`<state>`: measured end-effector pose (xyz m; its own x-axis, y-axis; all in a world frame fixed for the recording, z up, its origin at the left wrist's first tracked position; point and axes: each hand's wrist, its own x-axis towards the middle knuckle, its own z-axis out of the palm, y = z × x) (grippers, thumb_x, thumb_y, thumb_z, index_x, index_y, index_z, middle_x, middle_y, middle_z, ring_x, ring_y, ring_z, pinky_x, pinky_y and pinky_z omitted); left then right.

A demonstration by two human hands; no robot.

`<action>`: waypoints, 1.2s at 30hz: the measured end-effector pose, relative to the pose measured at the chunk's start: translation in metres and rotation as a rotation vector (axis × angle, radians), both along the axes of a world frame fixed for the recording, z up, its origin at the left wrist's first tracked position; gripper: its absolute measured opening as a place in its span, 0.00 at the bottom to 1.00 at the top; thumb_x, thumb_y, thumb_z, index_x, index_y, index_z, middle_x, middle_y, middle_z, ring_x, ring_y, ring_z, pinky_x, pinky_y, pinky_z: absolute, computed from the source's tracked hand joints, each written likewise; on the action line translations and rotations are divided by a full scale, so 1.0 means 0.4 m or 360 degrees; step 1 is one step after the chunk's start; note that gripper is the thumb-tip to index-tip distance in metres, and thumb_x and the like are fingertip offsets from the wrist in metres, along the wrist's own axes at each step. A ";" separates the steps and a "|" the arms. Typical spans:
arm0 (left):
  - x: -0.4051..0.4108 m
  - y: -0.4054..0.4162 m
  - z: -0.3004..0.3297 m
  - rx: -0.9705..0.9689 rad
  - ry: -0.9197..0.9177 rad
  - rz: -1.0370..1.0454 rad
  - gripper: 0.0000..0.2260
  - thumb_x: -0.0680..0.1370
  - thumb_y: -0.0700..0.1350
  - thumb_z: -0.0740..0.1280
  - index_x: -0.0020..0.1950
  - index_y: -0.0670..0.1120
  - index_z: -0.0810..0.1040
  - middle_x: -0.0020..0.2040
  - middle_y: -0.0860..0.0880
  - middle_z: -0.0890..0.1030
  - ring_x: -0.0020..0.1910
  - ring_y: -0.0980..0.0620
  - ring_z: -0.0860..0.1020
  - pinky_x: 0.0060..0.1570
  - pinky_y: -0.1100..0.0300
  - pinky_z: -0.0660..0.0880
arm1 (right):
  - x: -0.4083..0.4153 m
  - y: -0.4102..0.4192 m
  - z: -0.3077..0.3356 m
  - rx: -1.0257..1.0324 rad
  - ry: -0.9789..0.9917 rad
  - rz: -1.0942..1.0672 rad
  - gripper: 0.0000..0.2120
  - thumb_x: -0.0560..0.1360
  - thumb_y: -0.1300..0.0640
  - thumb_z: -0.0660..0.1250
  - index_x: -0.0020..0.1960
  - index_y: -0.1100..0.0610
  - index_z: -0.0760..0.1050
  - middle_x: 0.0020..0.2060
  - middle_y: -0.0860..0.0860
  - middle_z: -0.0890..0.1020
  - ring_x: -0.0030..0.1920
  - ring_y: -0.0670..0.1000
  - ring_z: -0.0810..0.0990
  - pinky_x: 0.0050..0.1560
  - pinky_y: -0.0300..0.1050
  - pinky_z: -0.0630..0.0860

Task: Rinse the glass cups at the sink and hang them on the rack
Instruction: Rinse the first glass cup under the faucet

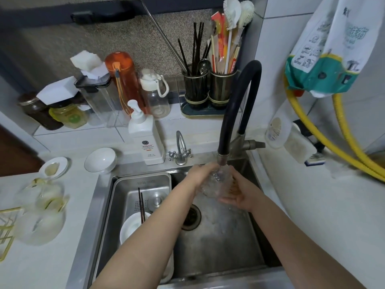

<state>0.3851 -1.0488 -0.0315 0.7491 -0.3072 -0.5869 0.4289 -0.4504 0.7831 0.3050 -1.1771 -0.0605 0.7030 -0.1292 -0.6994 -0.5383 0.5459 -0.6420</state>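
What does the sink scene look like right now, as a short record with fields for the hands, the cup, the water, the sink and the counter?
left hand: left hand grips the glass cup from the left
right hand: right hand cups it from the right and below
water: runs from the black faucet onto the cup
sink: basin with drain; inset steel tray holds a white bowl and chopsticks
counter: soap bottle, white dish, glass pitchers at left
rack: gold frame at the left edge, mostly out of view

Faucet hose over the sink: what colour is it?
Black, with a metal nozzle; the faucet hose shows clearly in the head view.
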 end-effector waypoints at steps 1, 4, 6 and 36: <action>-0.002 0.018 -0.005 -0.0079 0.0000 -0.0016 0.30 0.65 0.64 0.74 0.56 0.44 0.79 0.49 0.47 0.83 0.43 0.48 0.81 0.45 0.56 0.78 | 0.003 0.005 0.010 -0.0065 -0.0048 0.0025 0.28 0.67 0.39 0.71 0.57 0.58 0.78 0.55 0.59 0.80 0.56 0.59 0.80 0.51 0.57 0.81; -0.002 0.077 -0.025 -0.0169 0.0000 -0.0177 0.43 0.59 0.64 0.79 0.67 0.44 0.72 0.56 0.48 0.83 0.51 0.49 0.83 0.61 0.50 0.76 | 0.000 0.011 0.037 -0.0177 -0.0246 0.0158 0.17 0.76 0.46 0.65 0.53 0.59 0.79 0.43 0.53 0.84 0.45 0.52 0.81 0.42 0.45 0.79; -0.003 0.109 -0.035 -0.0159 -0.0004 -0.0321 0.36 0.66 0.52 0.80 0.69 0.43 0.70 0.60 0.49 0.80 0.55 0.54 0.80 0.57 0.63 0.76 | -0.008 0.010 0.043 -0.0277 -0.0400 0.0257 0.12 0.77 0.53 0.65 0.53 0.61 0.79 0.37 0.50 0.84 0.39 0.50 0.79 0.36 0.38 0.77; -0.032 0.087 -0.038 -0.0521 -0.0404 -0.0048 0.38 0.56 0.62 0.79 0.64 0.54 0.75 0.66 0.52 0.75 0.67 0.55 0.72 0.69 0.53 0.68 | -0.071 0.001 0.056 -0.0128 -0.0723 0.0218 0.16 0.81 0.54 0.57 0.64 0.58 0.75 0.56 0.55 0.82 0.51 0.51 0.83 0.46 0.45 0.81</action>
